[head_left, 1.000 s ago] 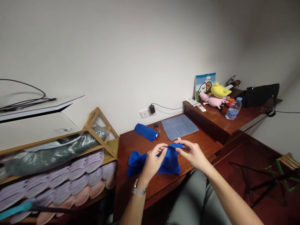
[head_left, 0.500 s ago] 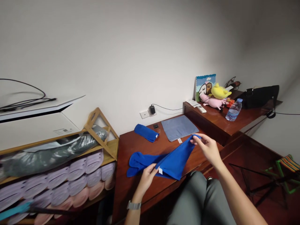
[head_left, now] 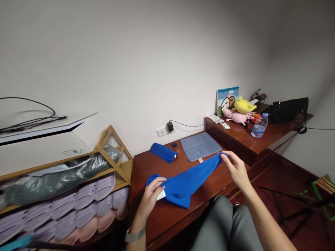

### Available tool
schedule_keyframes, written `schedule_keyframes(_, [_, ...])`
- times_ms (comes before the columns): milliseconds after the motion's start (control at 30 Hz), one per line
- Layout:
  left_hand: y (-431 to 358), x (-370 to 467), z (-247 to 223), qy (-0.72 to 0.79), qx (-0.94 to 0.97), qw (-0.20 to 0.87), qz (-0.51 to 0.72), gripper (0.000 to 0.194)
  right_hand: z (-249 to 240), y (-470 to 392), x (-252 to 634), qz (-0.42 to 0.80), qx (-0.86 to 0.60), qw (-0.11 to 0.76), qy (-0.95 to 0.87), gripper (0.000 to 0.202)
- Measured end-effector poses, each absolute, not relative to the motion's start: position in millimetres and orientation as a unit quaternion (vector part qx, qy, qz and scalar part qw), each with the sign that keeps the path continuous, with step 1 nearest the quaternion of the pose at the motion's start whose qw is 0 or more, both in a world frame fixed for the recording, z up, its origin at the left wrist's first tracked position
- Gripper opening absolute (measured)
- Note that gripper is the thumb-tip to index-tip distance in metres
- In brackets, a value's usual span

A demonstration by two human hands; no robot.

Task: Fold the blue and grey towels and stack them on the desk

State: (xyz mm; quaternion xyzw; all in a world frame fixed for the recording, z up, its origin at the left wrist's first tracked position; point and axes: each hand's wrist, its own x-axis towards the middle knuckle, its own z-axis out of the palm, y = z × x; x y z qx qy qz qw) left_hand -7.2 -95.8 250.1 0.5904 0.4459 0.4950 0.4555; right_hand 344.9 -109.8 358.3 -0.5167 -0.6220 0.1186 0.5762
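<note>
A blue towel (head_left: 187,181) with a white label is stretched between my two hands above the brown desk (head_left: 141,165). My left hand (head_left: 151,195) pinches it near the label, at the left end of the taut edge. At the upper right, my right hand (head_left: 235,168) pinches a corner between thumb and fingers. The towel's lower part hangs in folds, and some of it bunches behind my left hand. Behind it lie a rolled blue towel (head_left: 163,152) and a flat grey-blue cloth (head_left: 200,145) with a small white tag.
On the raised desk section (head_left: 248,143) at right stand a water bottle (head_left: 260,126), plush toys (head_left: 238,116), a picture (head_left: 227,99) and a black bag (head_left: 288,111). At left, a rack holds lilac slippers (head_left: 83,197). A charger (head_left: 170,126) sits in the wall socket.
My left hand has moved left and down, drawing the towel's top edge out longer and straighter. The right hand has shifted slightly right, still gripping the corner.
</note>
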Motion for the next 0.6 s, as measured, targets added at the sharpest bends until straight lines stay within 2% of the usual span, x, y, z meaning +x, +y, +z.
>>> schedule_keyframes(133, [-110,16,300,0.391,0.716,0.346,0.463,0.046,357,-131,306,0.168,-0.466,0.522,-0.694,0.037])
schedule_keyframes(233, [-126,54,334,0.337,0.767,0.32,0.442,0.044,351,-146,273,0.191,-0.395,0.473,-0.764,0.03])
schedule_keyframes(300, [-132,71,344,0.327,0.779,0.331,0.421,0.039,346,-151,262,0.206,-0.389,0.48,-0.759,0.029])
schedule_keyframes(400, [-133,75,345,0.338,0.791,0.35,0.371,0.036,335,-152,262,0.271,-0.426,0.478,-0.719,0.039])
schedule_keyframes(533, [-134,55,346,0.347,0.831,0.321,0.295,0.018,316,-153,270,0.463,-0.415,0.404,-0.671,0.058])
schedule_keyframes(600, [-138,44,352,0.331,0.839,0.314,0.296,0.011,303,-157,267,0.518,-0.379,0.371,-0.671,0.062])
